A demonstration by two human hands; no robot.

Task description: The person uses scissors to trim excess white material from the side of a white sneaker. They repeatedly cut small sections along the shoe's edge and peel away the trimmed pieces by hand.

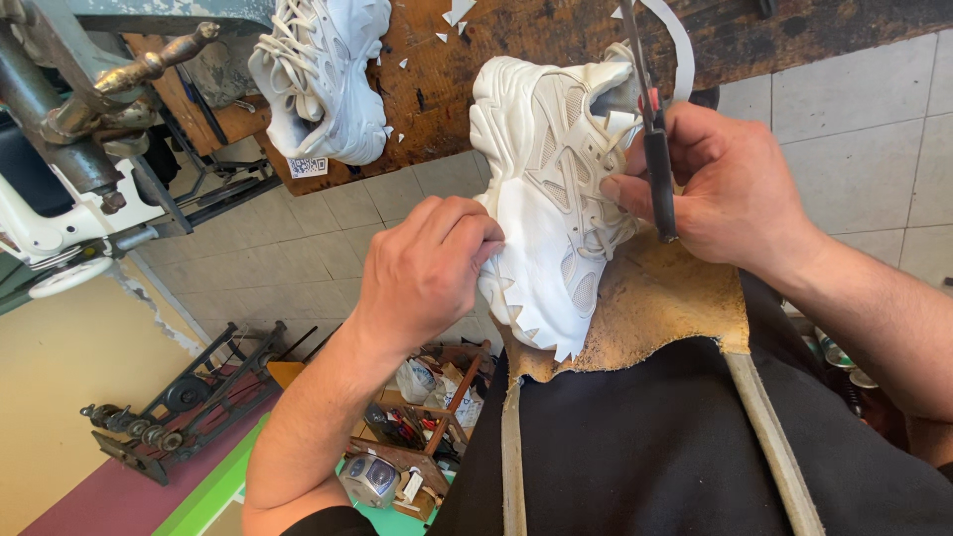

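Note:
A white chunky sneaker (551, 189) lies on its side on a worn leather apron piece (655, 308) over my lap. My left hand (427, 268) is curled against the shoe's sole edge, pinching white material there. My right hand (730, 184) grips a pair of scissors (650, 129) with black and red handles, blades pointing up past the shoe's collar. A white strip (675, 40) curls above the blades.
A second white sneaker (323, 74) rests on the dark wooden bench (556, 40) with white scraps on it. A sewing machine (74, 149) stands at left. Below are a tiled floor, a metal stand (189, 397) and a wooden box of tools (427, 417).

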